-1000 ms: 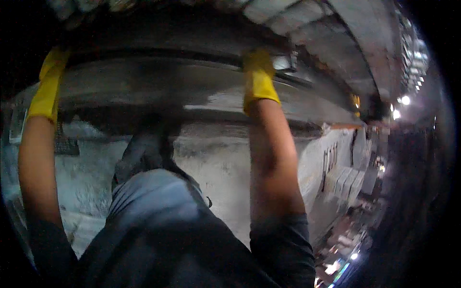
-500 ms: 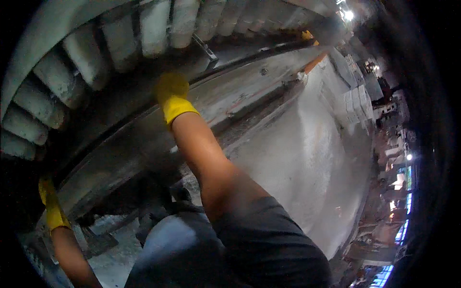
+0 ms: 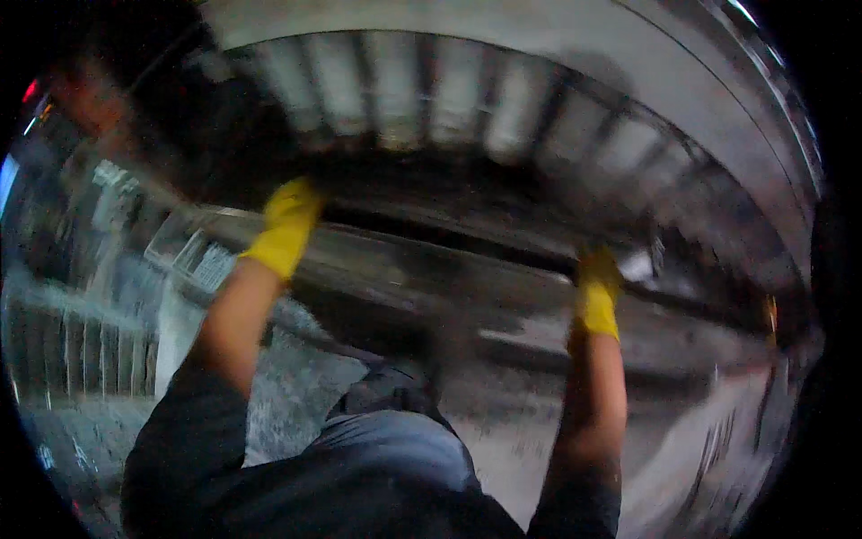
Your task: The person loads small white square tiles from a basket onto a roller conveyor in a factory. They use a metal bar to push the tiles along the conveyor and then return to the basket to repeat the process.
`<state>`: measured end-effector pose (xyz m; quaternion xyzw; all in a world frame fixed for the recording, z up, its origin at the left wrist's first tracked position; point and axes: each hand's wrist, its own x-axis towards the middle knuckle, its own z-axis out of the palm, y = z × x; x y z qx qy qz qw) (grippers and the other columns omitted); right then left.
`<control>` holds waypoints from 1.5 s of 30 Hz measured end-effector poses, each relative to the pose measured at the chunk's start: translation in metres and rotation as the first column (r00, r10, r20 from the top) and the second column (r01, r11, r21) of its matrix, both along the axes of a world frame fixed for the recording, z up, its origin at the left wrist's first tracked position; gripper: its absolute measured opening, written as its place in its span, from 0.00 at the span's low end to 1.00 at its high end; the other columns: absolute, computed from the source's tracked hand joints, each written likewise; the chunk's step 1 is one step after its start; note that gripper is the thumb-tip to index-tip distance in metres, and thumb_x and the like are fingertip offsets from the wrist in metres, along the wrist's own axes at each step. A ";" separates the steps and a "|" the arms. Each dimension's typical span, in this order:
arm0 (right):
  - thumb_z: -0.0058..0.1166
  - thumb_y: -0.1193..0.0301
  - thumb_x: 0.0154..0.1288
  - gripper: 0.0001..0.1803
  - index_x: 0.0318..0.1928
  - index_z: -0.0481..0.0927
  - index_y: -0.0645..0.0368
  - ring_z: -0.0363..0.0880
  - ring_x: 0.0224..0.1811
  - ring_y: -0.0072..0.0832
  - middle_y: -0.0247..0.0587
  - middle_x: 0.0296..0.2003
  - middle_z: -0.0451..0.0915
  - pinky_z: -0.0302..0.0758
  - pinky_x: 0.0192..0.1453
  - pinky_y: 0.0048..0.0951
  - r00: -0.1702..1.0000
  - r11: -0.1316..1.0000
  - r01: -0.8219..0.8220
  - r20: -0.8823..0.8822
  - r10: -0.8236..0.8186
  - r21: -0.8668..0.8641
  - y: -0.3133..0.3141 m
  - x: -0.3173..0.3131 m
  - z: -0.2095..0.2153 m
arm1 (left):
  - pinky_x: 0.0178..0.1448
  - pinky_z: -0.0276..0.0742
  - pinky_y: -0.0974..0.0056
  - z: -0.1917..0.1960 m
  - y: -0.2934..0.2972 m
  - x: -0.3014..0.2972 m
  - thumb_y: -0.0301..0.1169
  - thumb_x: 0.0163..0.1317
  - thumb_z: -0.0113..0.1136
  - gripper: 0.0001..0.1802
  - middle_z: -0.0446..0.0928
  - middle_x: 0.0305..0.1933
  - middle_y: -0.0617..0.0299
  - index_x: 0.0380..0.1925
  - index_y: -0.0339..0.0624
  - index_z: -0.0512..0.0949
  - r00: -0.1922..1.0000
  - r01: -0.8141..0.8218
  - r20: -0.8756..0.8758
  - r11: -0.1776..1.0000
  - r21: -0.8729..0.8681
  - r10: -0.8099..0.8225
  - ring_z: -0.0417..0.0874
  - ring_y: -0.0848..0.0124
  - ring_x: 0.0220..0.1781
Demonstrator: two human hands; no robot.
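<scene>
Both my hands wear yellow gloves and reach forward to a long, dark metal rail (image 3: 449, 238) that runs across a grey, worn machine front. My left hand (image 3: 292, 220) is at the left part of this rail, its fingers bent toward the dark gap behind it. Further right, my right hand (image 3: 596, 278) is at the same rail, close to a small, pale shiny patch (image 3: 639, 267). Motion smears the fingers of both hands, so I cannot tell whether they grip the rail.
Beyond the rail stands a row of pale, rounded slats (image 3: 395, 90) under a curved grey cover (image 3: 557, 27). A grey ledge (image 3: 431, 292) lies on my side of the rail. At the left are a pale block (image 3: 202, 260) and a ribbed panel (image 3: 99, 355).
The view has swung to the left and levelled, so both hands now appear further right in it. The left side of the machine and the floor have come into sight.
</scene>
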<state>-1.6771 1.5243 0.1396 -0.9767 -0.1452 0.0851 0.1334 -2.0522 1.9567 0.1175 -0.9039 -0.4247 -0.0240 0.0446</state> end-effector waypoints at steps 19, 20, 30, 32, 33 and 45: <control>0.59 0.51 0.69 0.25 0.44 0.84 0.66 0.86 0.33 0.44 0.51 0.37 0.87 0.80 0.38 0.43 0.989 0.990 -0.068 0.140 0.050 0.126 -0.026 0.002 -0.021 | 0.42 0.79 0.51 -0.020 -0.027 0.039 0.37 0.51 0.69 0.07 0.88 0.35 0.57 0.29 0.54 0.90 0.844 -0.313 0.435 0.946 -0.078 0.315 0.88 0.54 0.43; 0.59 0.49 0.66 0.28 0.40 0.85 0.68 0.85 0.38 0.51 0.57 0.36 0.87 0.77 0.46 0.45 0.984 0.974 -0.087 0.169 0.051 0.211 -0.034 0.002 -0.024 | 0.43 0.79 0.52 -0.018 -0.029 0.042 0.38 0.50 0.69 0.07 0.88 0.35 0.57 0.29 0.54 0.90 0.836 -0.313 0.452 0.947 -0.074 0.312 0.88 0.54 0.43; 0.55 0.51 0.70 0.28 0.27 0.79 0.68 0.75 0.22 0.33 0.44 0.20 0.78 0.70 0.31 0.42 0.955 0.970 -0.190 0.258 0.146 0.154 -0.074 0.074 -0.076 | 0.37 0.75 0.44 -0.036 -0.032 0.046 0.42 0.51 0.67 0.10 0.84 0.29 0.53 0.24 0.49 0.84 0.749 -0.279 0.619 0.960 -0.027 0.235 0.84 0.48 0.35; 0.55 0.49 0.70 0.29 0.40 0.84 0.70 0.84 0.34 0.51 0.57 0.35 0.86 0.76 0.41 0.48 0.990 0.982 -0.126 0.083 0.115 0.141 -0.046 0.041 -0.056 | 0.37 0.75 0.44 -0.036 -0.031 0.034 0.43 0.51 0.66 0.11 0.84 0.30 0.53 0.24 0.48 0.84 0.757 -0.311 0.597 0.950 -0.027 0.265 0.84 0.48 0.35; 0.54 0.48 0.71 0.30 0.40 0.83 0.70 0.84 0.33 0.51 0.57 0.35 0.86 0.76 0.42 0.48 0.979 0.980 -0.132 0.177 0.105 0.148 -0.067 0.058 -0.066 | 0.38 0.75 0.43 -0.033 -0.035 0.042 0.43 0.52 0.66 0.12 0.84 0.30 0.53 0.24 0.48 0.83 0.747 -0.295 0.620 0.956 -0.014 0.240 0.84 0.48 0.35; 0.49 0.44 0.71 0.32 0.55 0.82 0.62 0.84 0.52 0.48 0.53 0.53 0.84 0.78 0.54 0.42 0.979 0.969 -0.073 0.204 0.024 0.236 -0.065 0.059 -0.065 | 0.60 0.76 0.47 -0.004 -0.040 0.037 0.54 0.61 0.61 0.26 0.84 0.53 0.49 0.50 0.48 0.83 0.849 -0.278 0.424 0.949 -0.151 0.316 0.82 0.49 0.57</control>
